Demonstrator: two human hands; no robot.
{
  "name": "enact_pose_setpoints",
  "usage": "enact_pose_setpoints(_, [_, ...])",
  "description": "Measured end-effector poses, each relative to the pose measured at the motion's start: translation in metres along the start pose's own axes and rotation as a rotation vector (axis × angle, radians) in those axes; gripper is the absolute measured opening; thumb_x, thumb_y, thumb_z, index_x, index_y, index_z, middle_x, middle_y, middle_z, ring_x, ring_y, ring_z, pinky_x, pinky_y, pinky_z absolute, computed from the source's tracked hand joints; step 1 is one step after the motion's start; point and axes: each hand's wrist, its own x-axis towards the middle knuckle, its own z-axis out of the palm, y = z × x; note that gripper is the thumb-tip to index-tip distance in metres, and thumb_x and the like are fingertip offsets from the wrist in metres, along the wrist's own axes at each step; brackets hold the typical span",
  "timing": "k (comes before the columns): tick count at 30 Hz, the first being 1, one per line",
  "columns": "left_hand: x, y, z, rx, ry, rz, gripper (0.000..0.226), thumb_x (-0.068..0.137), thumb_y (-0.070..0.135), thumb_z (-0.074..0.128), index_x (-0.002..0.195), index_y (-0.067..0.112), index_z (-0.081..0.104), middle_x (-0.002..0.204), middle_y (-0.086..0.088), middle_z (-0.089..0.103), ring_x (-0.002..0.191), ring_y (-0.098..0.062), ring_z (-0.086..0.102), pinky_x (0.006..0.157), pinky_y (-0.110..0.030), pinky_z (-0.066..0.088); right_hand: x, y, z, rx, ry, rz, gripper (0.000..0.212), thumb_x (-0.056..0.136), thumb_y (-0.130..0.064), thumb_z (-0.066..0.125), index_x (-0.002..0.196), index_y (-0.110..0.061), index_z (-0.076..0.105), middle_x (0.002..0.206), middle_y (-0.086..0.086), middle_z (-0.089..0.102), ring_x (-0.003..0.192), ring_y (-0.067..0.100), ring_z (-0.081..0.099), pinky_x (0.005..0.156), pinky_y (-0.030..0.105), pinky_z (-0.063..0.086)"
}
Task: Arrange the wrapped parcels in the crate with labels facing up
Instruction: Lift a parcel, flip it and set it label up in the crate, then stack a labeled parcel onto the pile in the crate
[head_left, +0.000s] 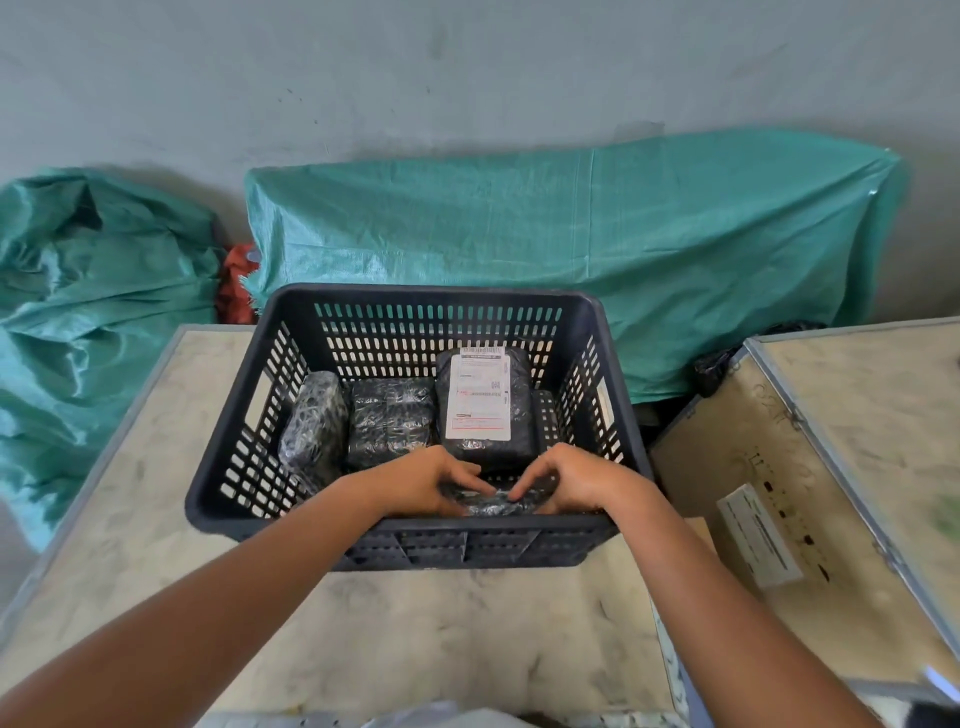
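Observation:
A dark slotted plastic crate (613, 415) stands on a pale table. Inside lie several parcels in black bubble wrap. One parcel (519, 415) at the back right shows a white shipping label (480, 395) facing up. A second parcel (390, 421) lies in the middle with no label showing, and a third (311, 426) leans against the left wall. My left hand (423, 480) and my right hand (579, 478) both reach over the near rim and grip a small black parcel (493, 501) at the front of the crate, fingertips almost meeting over it.
The table (156, 493) carries the crate. A second pale board with a metal frame and a white sticker (758, 535) stands at the right. Green woven sacks (571, 234) and a red bag (236, 286) lie against the grey wall behind.

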Motion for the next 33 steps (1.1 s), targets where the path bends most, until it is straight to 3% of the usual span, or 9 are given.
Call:
enact_pose_setpoints(10, [0.010, -0.008, 0.001, 0.218, 0.018, -0.094, 0.071, 0.083, 0.015, 0.082, 0.144, 0.038, 0.053, 0.136, -0.003, 0.067, 0.123, -0.019, 0.061, 0.103, -0.038, 0.048, 0.004, 0.000, -0.001, 0.047, 0.142, -0.018, 0.041, 0.080, -0.009, 0.087, 0.110, -0.036, 0.080, 0.138, 0.001, 0.066, 0.126, 0.019, 0.061, 0.105, 0.031, 0.046])
enact_pose_setpoints(14, [0.009, -0.010, 0.001, 0.184, 0.075, -0.110, 0.068, 0.083, 0.018, 0.082, 0.141, 0.041, 0.056, 0.092, 0.016, 0.070, 0.067, 0.017, 0.057, 0.062, -0.007, 0.041, 0.002, 0.000, -0.003, -0.005, 0.116, -0.068, 0.057, 0.073, -0.011, 0.092, 0.121, -0.035, 0.076, 0.141, -0.002, 0.064, 0.130, 0.021, 0.058, 0.103, 0.029, 0.042])
enact_pose_setpoints(20, [0.004, -0.008, 0.000, -0.024, 0.146, -0.128, 0.065, 0.081, 0.005, 0.083, 0.137, 0.031, 0.063, 0.088, 0.039, 0.066, 0.061, 0.019, 0.062, 0.054, -0.001, 0.041, 0.004, -0.001, 0.001, -0.003, 0.162, -0.108, 0.050, 0.075, -0.006, 0.090, 0.112, -0.037, 0.079, 0.139, -0.001, 0.065, 0.131, 0.020, 0.058, 0.109, 0.034, 0.044])
enact_pose_setpoints(22, [0.003, -0.008, -0.003, -0.123, 0.166, -0.130, 0.062, 0.083, 0.001, 0.080, 0.134, 0.033, 0.065, 0.101, 0.025, 0.070, 0.057, 0.006, 0.065, 0.061, -0.011, 0.053, 0.002, 0.002, 0.000, 0.025, 0.214, -0.141, 0.044, 0.080, -0.008, 0.087, 0.109, -0.040, 0.079, 0.132, -0.006, 0.069, 0.125, 0.016, 0.061, 0.108, 0.034, 0.046])
enact_pose_setpoints(25, [-0.005, -0.006, -0.010, -0.200, 0.231, -0.085, 0.055, 0.087, 0.004, 0.076, 0.132, 0.034, 0.067, 0.137, 0.009, 0.063, 0.110, -0.003, 0.064, 0.105, -0.032, 0.049, -0.005, 0.002, -0.002, 0.105, 0.305, -0.176, 0.042, 0.087, -0.008, 0.080, 0.097, -0.049, 0.078, 0.115, -0.020, 0.070, 0.118, 0.011, 0.064, 0.103, 0.031, 0.049])
enact_pose_setpoints(27, [-0.012, -0.005, -0.020, -0.246, 0.240, -0.045, 0.050, 0.089, 0.008, 0.074, 0.128, 0.039, 0.069, 0.128, 0.009, 0.070, 0.095, -0.010, 0.069, 0.094, -0.037, 0.057, -0.011, -0.002, -0.004, 0.168, 0.352, -0.204, 0.044, 0.092, -0.008, 0.075, 0.090, -0.051, 0.078, 0.107, -0.032, 0.065, 0.116, 0.003, 0.061, 0.110, 0.036, 0.047])
enact_pose_setpoints(29, [-0.021, 0.001, -0.038, -0.289, 0.217, -0.011, 0.046, 0.091, 0.011, 0.074, 0.123, 0.044, 0.071, 0.087, 0.012, 0.078, 0.056, -0.011, 0.056, 0.059, -0.030, 0.057, -0.021, -0.010, -0.008, 0.215, 0.401, -0.250, 0.044, 0.094, -0.010, 0.073, 0.092, -0.053, 0.078, 0.114, -0.033, 0.063, 0.119, -0.003, 0.058, 0.115, 0.041, 0.043])
enact_pose_setpoints(31, [-0.027, 0.008, -0.061, -0.360, 0.183, 0.006, 0.042, 0.091, 0.011, 0.074, 0.121, 0.040, 0.073, 0.066, 0.019, 0.070, 0.051, -0.007, 0.057, 0.065, -0.028, 0.061, -0.032, -0.020, -0.015, 0.265, 0.463, -0.306, 0.037, 0.092, -0.019, 0.077, 0.098, -0.055, 0.077, 0.136, -0.019, 0.061, 0.132, 0.003, 0.053, 0.117, 0.046, 0.040])
enact_pose_setpoints(33, [-0.033, 0.016, -0.089, -0.459, 0.143, 0.007, 0.041, 0.088, 0.011, 0.076, 0.123, 0.033, 0.074, 0.076, 0.017, 0.072, 0.069, -0.017, 0.068, 0.081, -0.041, 0.063, -0.043, -0.027, -0.019, 0.377, 0.529, -0.357, 0.027, 0.082, -0.036, 0.084, 0.103, -0.052, 0.078, 0.152, -0.009, 0.052, 0.142, 0.007, 0.045, 0.114, 0.049, 0.043])
